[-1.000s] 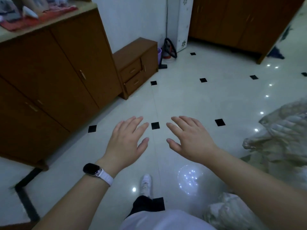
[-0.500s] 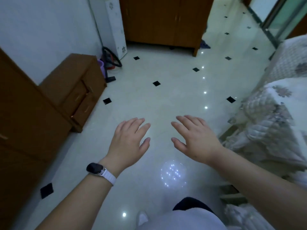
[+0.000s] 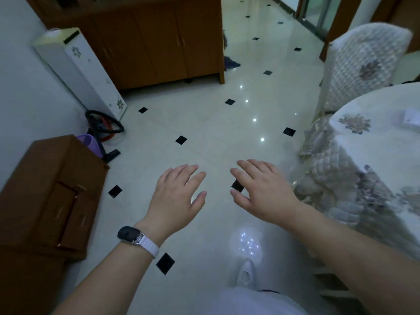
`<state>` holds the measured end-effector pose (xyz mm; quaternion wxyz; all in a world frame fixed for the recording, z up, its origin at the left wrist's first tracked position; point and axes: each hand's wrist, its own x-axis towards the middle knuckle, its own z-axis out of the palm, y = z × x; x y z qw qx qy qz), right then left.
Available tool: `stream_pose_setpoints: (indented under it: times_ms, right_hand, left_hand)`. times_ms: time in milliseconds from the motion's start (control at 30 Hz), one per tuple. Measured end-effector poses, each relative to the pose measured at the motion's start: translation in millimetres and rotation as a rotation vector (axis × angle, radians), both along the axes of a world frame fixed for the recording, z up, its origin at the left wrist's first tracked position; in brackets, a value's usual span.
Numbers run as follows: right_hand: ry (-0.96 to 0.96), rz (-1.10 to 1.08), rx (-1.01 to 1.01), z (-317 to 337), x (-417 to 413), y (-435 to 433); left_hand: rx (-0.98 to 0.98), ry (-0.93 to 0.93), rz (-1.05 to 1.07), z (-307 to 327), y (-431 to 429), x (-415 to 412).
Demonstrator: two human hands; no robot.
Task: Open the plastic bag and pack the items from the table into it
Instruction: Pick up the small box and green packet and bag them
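Table (image 3: 377, 153) right of right hand (image 3: 266, 192), apart

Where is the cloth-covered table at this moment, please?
In the head view, the cloth-covered table sits at the right edge, just right of the open right hand, with a covered chair beyond it.

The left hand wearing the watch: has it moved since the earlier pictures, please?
Yes. The left hand has moved forward: the small brown wooden drawer cabinet, earlier well ahead of it, now lies level with it on its left.
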<state>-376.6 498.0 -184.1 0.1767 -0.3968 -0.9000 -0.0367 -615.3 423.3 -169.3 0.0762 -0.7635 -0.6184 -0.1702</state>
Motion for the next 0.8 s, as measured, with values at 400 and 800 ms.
stream_pose_setpoints:
  times_ms: [400, 800]
  right_hand:
    - [-0.049, -0.337, -0.047, 17, 81, 150]
    - [-0.119, -0.674, -0.118, 8, 97, 298]
  left_hand:
    - [0.076, -0.003, -0.271, 13, 222, 65]
    - [0.012, -0.062, -0.574, -15, 447, 89]
